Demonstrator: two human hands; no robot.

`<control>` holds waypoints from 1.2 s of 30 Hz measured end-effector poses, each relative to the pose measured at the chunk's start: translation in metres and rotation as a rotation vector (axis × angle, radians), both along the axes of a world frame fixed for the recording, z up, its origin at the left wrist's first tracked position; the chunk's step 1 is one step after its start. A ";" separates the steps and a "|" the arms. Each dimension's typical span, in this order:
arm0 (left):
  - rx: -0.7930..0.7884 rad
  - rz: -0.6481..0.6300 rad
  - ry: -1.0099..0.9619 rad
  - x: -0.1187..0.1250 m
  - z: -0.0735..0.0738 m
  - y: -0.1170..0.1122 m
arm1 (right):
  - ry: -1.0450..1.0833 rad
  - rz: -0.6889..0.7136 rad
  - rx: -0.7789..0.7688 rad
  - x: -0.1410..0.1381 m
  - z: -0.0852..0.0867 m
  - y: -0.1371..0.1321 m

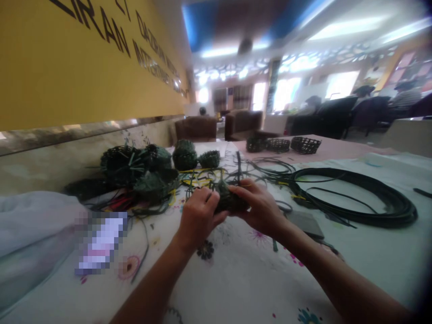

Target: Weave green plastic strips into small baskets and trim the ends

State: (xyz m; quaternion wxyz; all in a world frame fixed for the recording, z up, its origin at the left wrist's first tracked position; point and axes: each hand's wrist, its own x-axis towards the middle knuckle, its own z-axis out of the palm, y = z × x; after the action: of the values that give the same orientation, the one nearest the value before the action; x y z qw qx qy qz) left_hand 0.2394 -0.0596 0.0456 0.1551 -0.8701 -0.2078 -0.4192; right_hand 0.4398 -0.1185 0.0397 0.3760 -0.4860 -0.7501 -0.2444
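Observation:
Between my two hands is a small dark green woven basket [223, 194], with loose strips sticking out of it. My left hand [200, 212] closes on its left side, fingers curled over the weave. On the other side my right hand [257, 203] grips the basket with thumb and fingers. A dark flat strip [239, 166] stands up just behind the right hand. The underside of the basket is hidden by my fingers, and the weave is blurred. Green and yellow strips [199, 180] lie loosely behind it on the flowered tablecloth [216, 279].
A large coil of dark strip [398, 209] lies at the right, near a grey flat object [307, 223]. Several dark green woven pieces [124, 164] are heaped at the left. More small baskets [305, 145] stand at the back. A blurred-out rectangle [103, 243] and white bag [37, 238] lie left.

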 end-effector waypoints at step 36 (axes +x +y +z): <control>-1.182 -0.381 -0.300 -0.017 0.015 0.013 | 0.072 0.260 -0.207 0.040 0.022 -0.003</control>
State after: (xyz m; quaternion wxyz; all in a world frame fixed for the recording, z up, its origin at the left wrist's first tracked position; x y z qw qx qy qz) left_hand 0.2219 -0.0463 0.0609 -0.4589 -0.7624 -0.2651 -0.3714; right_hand 0.4799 -0.1216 0.0614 0.3792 -0.4295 -0.8137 -0.0977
